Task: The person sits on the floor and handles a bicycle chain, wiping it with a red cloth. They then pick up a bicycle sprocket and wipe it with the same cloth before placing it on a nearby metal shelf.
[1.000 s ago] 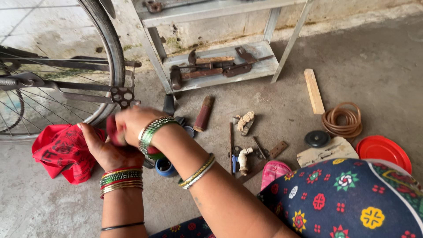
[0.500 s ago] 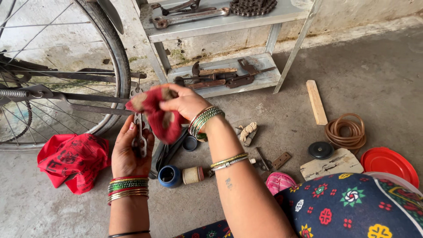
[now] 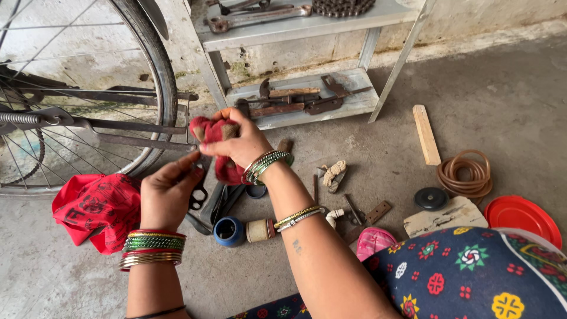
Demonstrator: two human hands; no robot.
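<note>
A grey concrete floor [image 3: 449, 82] beside a stained wall, seen from above. At the centre, the right hand [image 3: 239, 142] is closed around a bunched dark red rag [image 3: 214, 137], fingers curled over it. Just below and left, the left hand [image 3: 167, 192] pinches a flat metal multi-hole wrench [image 3: 198, 195] between thumb and fingers, its upper end meeting the rag. Both wrists wear green, red and gold bangles.

On the floor under the hands lie a small blue pot [image 3: 228, 230] and a pale spool [image 3: 260, 230], side by side. To the left is a crumpled red cloth [image 3: 94, 207], and behind it a bicycle wheel [image 3: 88, 88]. Behind the hands stands a grey metal shelf [image 3: 307, 97] holding rusty tools. Farther right are a wooden strip [image 3: 426, 134], a coil of brown tubing [image 3: 465, 174] and a red lid [image 3: 522, 215].
</note>
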